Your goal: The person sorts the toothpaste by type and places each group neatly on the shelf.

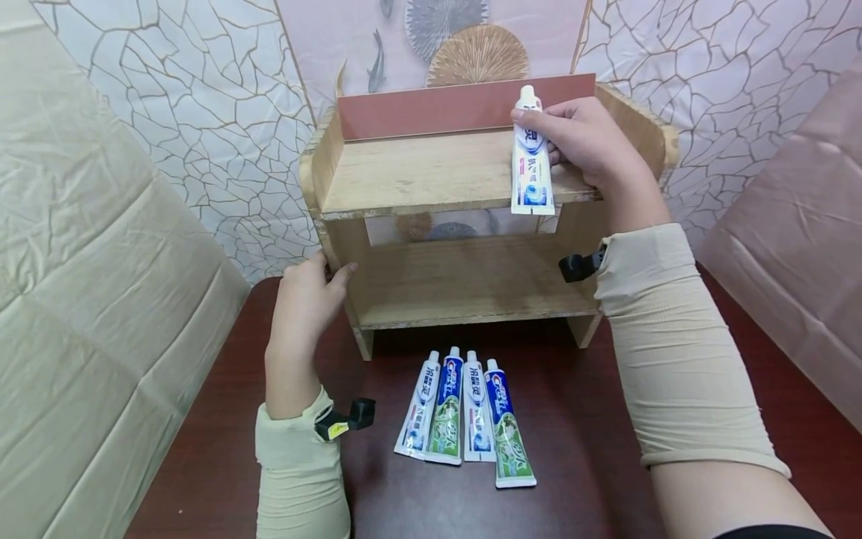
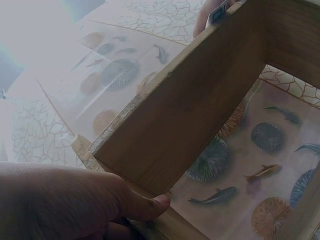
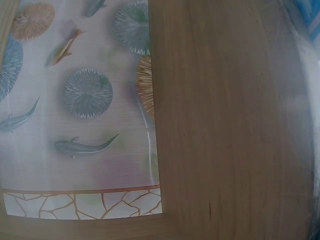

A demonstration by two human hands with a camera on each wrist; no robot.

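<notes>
My right hand [image 1: 582,138] pinches a white and blue toothpaste tube [image 1: 533,176] near its cap. The cap points up, and the tube is held over the right part of the upper shelf [image 1: 417,168], its flat end overlapping the front edge in view. Around the left side panel of the wooden rack [image 1: 330,247] my left hand [image 1: 303,299] grips, thumb on the inner face. In the left wrist view the thumb [image 2: 145,205] lies along the wood; the other fingers are mostly hidden. The right wrist view shows the rack's wood [image 3: 225,125] but not the hand's grip.
Several toothpaste tubes lie side by side before the rack: a white one [image 1: 420,404], a blue-green one [image 1: 447,408], another white one [image 1: 477,408] and another blue-green one [image 1: 512,430]. A lower shelf [image 1: 471,281] stands above the dark red tabletop [image 1: 579,464]. Patterned cloth hangs behind.
</notes>
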